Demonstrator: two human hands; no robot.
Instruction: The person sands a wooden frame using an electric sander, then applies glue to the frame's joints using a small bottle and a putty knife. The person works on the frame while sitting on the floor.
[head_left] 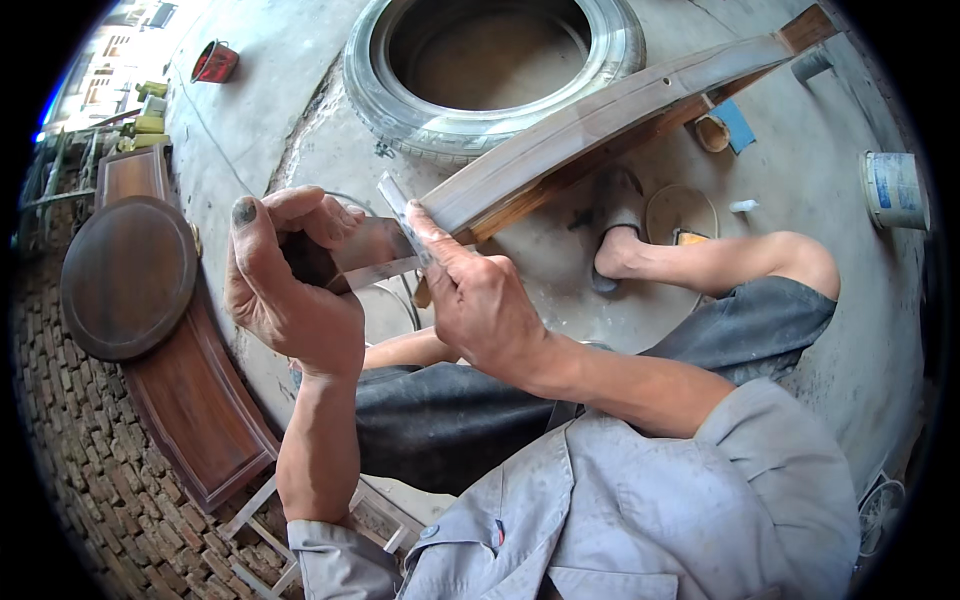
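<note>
— Right hand [480,300] from the head view: it's closed round a thin metal scraper blade [398,210], forefinger laid along it, the blade standing on the near end of the long wooden rail [600,120]. See how it leans?

— I do. And the left hand [285,275] is curled shut at that same end, thumb up, gripping what looks like the rail's tip or the blade's lower edge; I cannot tell which.

— The rail runs up and away to the right, its far end past the tyre [490,70] on the concrete floor [820,160]. That's a long overhang.

— So I'd judge the trick is keeping the blade at 1 steady tilt, both hands sharing the pressure, light strokes along the grain so it doesn't chatter or dig.

— And bracing the rail against the knee [800,265], or it'll swing.

— Mind the finished dark panel [190,390] and round board [128,275] at the left; they're well apart, good.
</note>
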